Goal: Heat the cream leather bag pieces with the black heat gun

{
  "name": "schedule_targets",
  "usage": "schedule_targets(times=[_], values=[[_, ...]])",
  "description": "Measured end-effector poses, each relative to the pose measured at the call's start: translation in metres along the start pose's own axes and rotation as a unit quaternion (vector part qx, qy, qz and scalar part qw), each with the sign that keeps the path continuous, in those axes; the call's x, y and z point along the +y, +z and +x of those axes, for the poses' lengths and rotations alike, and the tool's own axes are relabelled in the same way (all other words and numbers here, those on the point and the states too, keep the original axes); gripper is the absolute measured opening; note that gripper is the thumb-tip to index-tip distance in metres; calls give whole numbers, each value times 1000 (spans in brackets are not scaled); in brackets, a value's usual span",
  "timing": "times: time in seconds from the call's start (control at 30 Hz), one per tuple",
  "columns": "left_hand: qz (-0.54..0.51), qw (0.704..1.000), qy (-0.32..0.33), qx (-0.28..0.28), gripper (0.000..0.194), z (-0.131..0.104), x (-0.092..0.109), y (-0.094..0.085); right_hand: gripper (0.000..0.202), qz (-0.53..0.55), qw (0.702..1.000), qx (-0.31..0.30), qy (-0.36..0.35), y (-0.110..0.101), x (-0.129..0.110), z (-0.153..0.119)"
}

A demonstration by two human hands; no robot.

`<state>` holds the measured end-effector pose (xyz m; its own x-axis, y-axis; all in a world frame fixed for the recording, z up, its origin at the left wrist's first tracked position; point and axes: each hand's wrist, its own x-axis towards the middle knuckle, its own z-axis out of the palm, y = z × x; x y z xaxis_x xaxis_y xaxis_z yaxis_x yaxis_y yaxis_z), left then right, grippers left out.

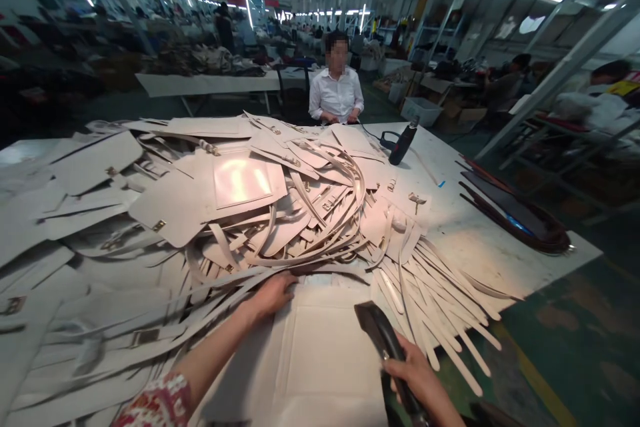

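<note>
Nearest us lies a smooth, matte, pale beige leather-like panel (333, 353), squarish, its broad face framed by a creased line and its left flank in shadow. It sits at the near edge, right between our hands. Our right hand (411, 373) has its fingers wrapped around a glossy black, long-handled tool (381, 330), whose blunt head is over the panel's right side. Our left hand (273, 293), below a red-and-white patterned sleeve (163, 403), is at the panel's upper left; we cannot tell whether its fingers grip. Beyond, similar flat pieces heap up with looping pale straps (359, 190) and small metal clasps (159, 225). On the white worktop (450, 197) stands a black cylindrical tool (403, 143). Past it sits a person in a white shirt (336, 95).
</note>
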<state>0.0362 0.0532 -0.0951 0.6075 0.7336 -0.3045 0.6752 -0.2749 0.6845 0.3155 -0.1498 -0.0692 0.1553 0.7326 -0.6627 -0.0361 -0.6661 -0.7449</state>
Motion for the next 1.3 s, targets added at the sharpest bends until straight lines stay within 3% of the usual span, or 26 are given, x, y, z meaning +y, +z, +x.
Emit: schedule_targets(times=[0.1, 0.27, 0.43, 0.53, 0.63, 0.73, 0.83, 0.93, 1.03, 1.17, 1.3], values=[[-4, 1000, -24, 11, 46, -19, -14, -2, 75, -16, 1000, -11, -1, 2, -6, 12], [-142, 988, -65, -10, 55, -30, -29, -15, 61, -42, 998, 4, -41, 18, -28, 46], [-212, 967, -141, 11, 31, -54, -43, -12, 70, -54, 996, 31, -69, 36, -31, 37], [-264, 950, -163, 32, 15, -66, -44, -2, 73, -66, 995, -49, -50, 50, -31, 14], [-322, 931, -168, 47, 16, -71, -42, 8, 76, -90, 977, -191, -29, 77, -34, -1], [-373, 911, -167, 62, 18, -74, -45, 16, 77, -100, 962, -251, -28, 108, -36, 2], [-413, 893, -163, 80, 20, -77, -51, 22, 77, -86, 972, -216, -43, 126, -37, 14], [-446, 876, -154, 101, 22, -80, -56, 28, 78, -70, 977, -191, -62, 127, -40, 18], [-473, 859, -146, 127, 23, -84, -57, 34, 78, -63, 972, -219, -60, 129, -46, 14], [-501, 841, -133, 159, 28, -93, -58, 41, 75, -84, 965, -229, -98, 150, -54, 12], [-517, 834, -119, 151, 26, -102, -59, 39, 73, -97, 962, -222, -128, 169, -57, 9]])
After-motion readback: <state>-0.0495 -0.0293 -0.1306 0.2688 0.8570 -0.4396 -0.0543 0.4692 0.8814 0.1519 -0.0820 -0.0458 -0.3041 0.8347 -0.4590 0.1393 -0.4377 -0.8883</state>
